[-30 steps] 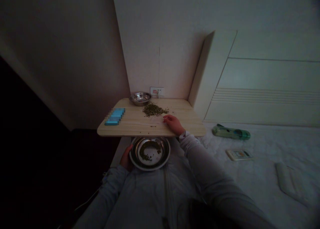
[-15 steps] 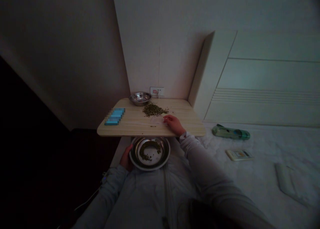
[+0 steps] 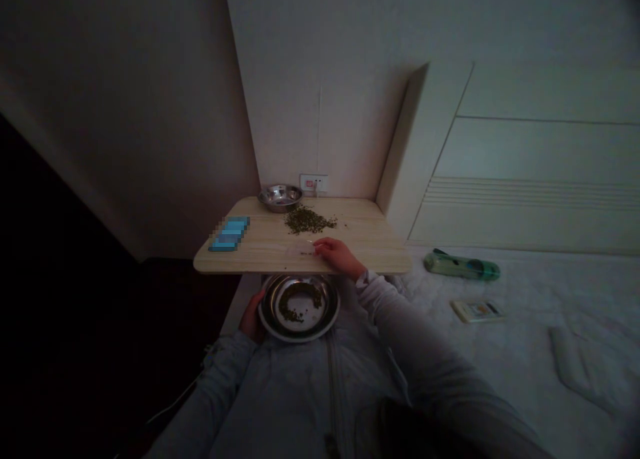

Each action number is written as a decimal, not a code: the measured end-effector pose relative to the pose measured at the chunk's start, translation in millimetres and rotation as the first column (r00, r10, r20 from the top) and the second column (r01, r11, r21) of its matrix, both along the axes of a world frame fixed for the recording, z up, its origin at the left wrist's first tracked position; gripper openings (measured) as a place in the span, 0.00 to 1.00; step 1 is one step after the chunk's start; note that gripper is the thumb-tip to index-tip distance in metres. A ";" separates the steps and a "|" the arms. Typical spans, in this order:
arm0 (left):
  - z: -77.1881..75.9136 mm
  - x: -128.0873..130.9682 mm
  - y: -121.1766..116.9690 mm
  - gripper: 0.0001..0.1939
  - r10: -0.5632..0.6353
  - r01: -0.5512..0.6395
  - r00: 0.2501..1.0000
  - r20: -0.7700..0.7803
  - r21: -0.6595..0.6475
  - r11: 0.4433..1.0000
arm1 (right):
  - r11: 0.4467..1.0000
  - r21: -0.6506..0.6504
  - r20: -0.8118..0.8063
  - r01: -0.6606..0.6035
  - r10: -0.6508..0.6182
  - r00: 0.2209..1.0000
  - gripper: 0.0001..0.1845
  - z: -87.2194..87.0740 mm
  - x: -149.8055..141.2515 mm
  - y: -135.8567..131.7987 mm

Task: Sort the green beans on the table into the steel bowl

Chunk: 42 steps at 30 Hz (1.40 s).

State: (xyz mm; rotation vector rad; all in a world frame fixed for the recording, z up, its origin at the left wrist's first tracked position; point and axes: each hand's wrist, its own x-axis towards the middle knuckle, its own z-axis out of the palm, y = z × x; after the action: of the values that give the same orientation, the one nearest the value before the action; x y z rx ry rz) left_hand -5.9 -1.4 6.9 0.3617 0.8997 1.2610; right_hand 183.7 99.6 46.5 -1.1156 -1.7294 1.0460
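Observation:
Below the near edge of the small wooden table, my left hand is closed on the left rim of a metal bowl. Dark green bits lie in a curve along its bottom. Over the tabletop, my right hand pinches a clear, thin, see-through piece, perhaps plastic. A few loose bits show under or beside this piece. Just beyond it is a spread pile of green bits, too small to name exactly.
A second metal bowl stands at the table's back left. A blurred blue-screened device lies on the left side. On the bed to the right are a green bottle, a phone and a pale folded item. A wall socket is behind.
My right hand has moved left and nearer to me across the tabletop, bringing the clear piece along over the few loose bits. The left hand and its bowl stay in place.

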 end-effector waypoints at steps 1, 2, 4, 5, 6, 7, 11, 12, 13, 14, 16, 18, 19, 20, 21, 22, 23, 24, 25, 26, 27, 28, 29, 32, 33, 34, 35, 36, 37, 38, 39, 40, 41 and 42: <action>-0.3 -0.2 0.0 0.15 0.002 -0.002 1.000 0.000 0.002 1.000 | 1.000 0.009 0.006 -0.021 0.021 1.000 0.12 -0.1 -4.2 -1.9; -0.5 -0.3 0.0 0.15 0.007 -0.007 1.000 -0.001 0.005 1.000 | 0.999 0.017 0.017 -0.040 0.040 0.999 0.13 -0.4 -8.0 -3.8; -0.7 -0.3 0.0 0.15 0.018 -0.018 1.000 0.000 0.013 1.000 | 0.998 0.026 0.046 -0.055 0.054 0.997 0.12 -0.9 -13.9 -6.7; -0.6 -0.2 0.1 0.15 0.021 -0.021 1.000 0.001 0.014 1.000 | 0.998 0.031 0.061 -0.056 0.054 0.997 0.12 -1.2 -15.5 -7.7; -0.4 -0.1 0.1 0.15 0.017 -0.017 1.000 0.003 0.012 1.000 | 0.998 0.033 0.071 -0.057 0.055 0.996 0.12 -1.3 -16.2 -8.4; -0.2 0.1 0.2 0.15 0.011 -0.011 1.000 0.005 0.005 1.000 | 0.997 0.034 0.073 -0.064 0.061 0.995 0.12 -1.2 -16.1 -8.6; 0.0 -0.1 0.3 0.15 -0.005 0.005 1.000 -0.001 -0.021 1.000 | 0.996 0.002 0.022 -0.088 0.088 0.996 0.13 1.7 -8.7 -6.0; -0.2 -0.3 0.2 0.15 -0.001 0.000 1.000 -0.002 -0.019 1.000 | 0.997 -0.005 0.002 -0.074 0.074 0.997 0.13 2.8 -5.6 -4.5; -0.4 -0.5 0.1 0.15 0.007 -0.007 1.000 -0.004 -0.016 1.000 | 0.999 -0.008 -0.020 -0.046 0.046 0.999 0.13 3.8 -1.9 -2.5; -0.6 -0.7 -0.1 0.14 0.014 -0.014 1.000 -0.005 -0.012 1.000 | 1.000 -0.010 -0.041 -0.008 0.008 0.999 0.13 4.5 2.2 -0.2; -1.4 -1.0 -0.1 0.14 0.022 -0.022 1.000 -0.005 -0.009 1.000 | 0.996 -0.006 -0.070 0.090 -0.090 0.993 0.14 4.3 11.3 5.3; -2.6 -1.3 0.3 0.13 0.029 -0.029 1.000 -0.011 -0.007 1.000 | 0.983 0.003 -0.079 0.186 -0.185 0.980 0.14 1.7 20.2 11.1; -3.4 -1.5 0.6 0.13 0.034 -0.034 0.999 -0.016 -0.004 0.999 | 0.976 0.010 -0.083 0.219 -0.217 0.973 0.14 -0.3 24.0 13.8; -4.2 -1.7 1.0 0.12 0.038 -0.039 0.999 -0.021 -0.001 0.999 | 0.970 0.022 -0.086 0.241 -0.239 0.967 0.14 -2.5 27.1 16.2; -4.9 -1.9 1.4 0.12 0.045 -0.045 0.999 -0.026 0.002 0.999 | 0.966 0.032 -0.088 0.256 -0.252 0.964 0.13 -4.7 29.4 18.2; -5.6 -2.1 1.8 0.12 0.050 -0.050 0.998 -0.031 0.003 0.999 | 0.964 0.042 -0.086 0.262 -0.258 0.962 0.13 -6.6 30.9 19.8; -6.0 -2.3 2.0 0.12 0.048 -0.048 0.998 -0.032 0.000 0.999 | 0.963 0.052 -0.080 0.264 -0.259 0.962 0.13 -8.3 31.7 20.8; -6.3 -2.5 2.1 0.13 0.043 -0.043 0.999 -0.032 -0.009 0.999 | 0.963 0.061 -0.071 0.263 -0.258 0.963 0.12 -9.5 31.9 21.4; -6.4 -2.6 2.0 0.13 0.034 -0.035 0.999 -0.030 -0.017 0.999 | 0.962 0.071 -0.061 0.263 -0.259 0.964 0.12 -10.2 31.8 21.6; -6.2 -2.7 1.9 0.14 0.028 -0.028 0.999 -0.028 -0.023 0.999 | 0.959 0.082 -0.051 0.271 -0.268 0.962 0.11 -10.6 31.5 21.4; -6.0 -2.8 1.6 0.14 0.024 -0.024 0.999 -0.025 -0.024 0.999 | 0.953 0.093 -0.041 0.288 -0.285 0.958 0.11 -10.7 31.1 21.0; -5.8 -2.9 1.4 0.14 0.020 -0.021 1.000 -0.023 -0.022 1.000 | 0.944 0.104 -0.029 0.312 -0.311 0.950 0.11 -10.5 30.9 20.5; -5.7 -3.0 1.2 0.14 0.019 -0.019 1.000 -0.021 -0.018 1.000 | 0.933 0.114 -0.016 0.341 -0.341 0.940 0.10 -10.2 30.7 19.9; -6.4 -3.6 1.2 0.14 0.012 -0.012 1.000 -0.019 -0.002 1.000 | 0.908 0.140 0.035 0.395 -0.403 0.915 0.09 -8.8 30.8 18.2; -6.9 -3.8 1.4 0.14 0.007 -0.007 1.000 -0.020 0.001 1.000 | 0.905 0.146 0.054 0.399 -0.410 0.910 0.09 -8.3 30.7 17.7; -7.6 -4.1 1.7 0.14 0.005 -0.005 1.000 -0.023 0.002 1.000 | 0.904 0.150 0.070 0.400 -0.414 0.908 0.08 -7.7 30.5 17.2; -8.2 -4.4 2.1 0.14 0.007 -0.007 1.000 -0.027 0.007 1.000 | 0.904 0.154 0.087 0.399 -0.414 0.906 0.08 -7.2 30.1 16.6; -8.7 -4.6 2.4 0.13 0.009 -0.009 1.000 -0.030 0.013 1.000 | 0.905 0.157 0.102 0.396 -0.414 0.905 0.08 -6.6 29.7 15.9; -9.0 -4.7 2.7 0.13 0.012 -0.011 0.999 -0.033 0.016 1.000 | 0.906 0.159 0.114 0.393 -0.412 0.904 0.07 -6.0 29.2 15.2; -9.1 -4.8 2.8 0.13 0.014 -0.014 0.999 -0.034 0.017 1.000 | 0.908 0.158 0.122 0.388 -0.408 0.905 0.07 -5.4 28.8 14.4; -8.9 -4.8 2.9 0.13 0.015 -0.015 0.999 -0.033 0.014 1.000 | 0.911 0.155 0.127 0.383 -0.403 0.906 0.07 -4.7 28.5 13.7; -8.5 -4.7 2.9 0.13 0.015 -0.014 0.999 -0.033 0.010 1.000 | 0.913 0.151 0.130 0.378 -0.397 0.909 0.07 -4.2 28.3 13.0; -8.0 -4.5 2.8 0.13 0.013 -0.013 0.999 -0.036 0.006 1.000 | 0.917 0.147 0.131 0.371 -0.390 0.911 0.08 -3.7 28.3 12.4; -7.4 -4.3 2.7 0.13 0.013 -0.013 0.999 -0.039 0.009 1.000 | 0.920 0.144 0.131 0.365 -0.383 0.914 0.08 -3.3 28.4 11.9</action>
State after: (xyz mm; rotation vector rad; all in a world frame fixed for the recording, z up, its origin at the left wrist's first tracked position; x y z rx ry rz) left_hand -10.2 1.3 -0.6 0.3888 0.9315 1.2737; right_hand 212.2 111.5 43.2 -1.4162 -1.5861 0.6256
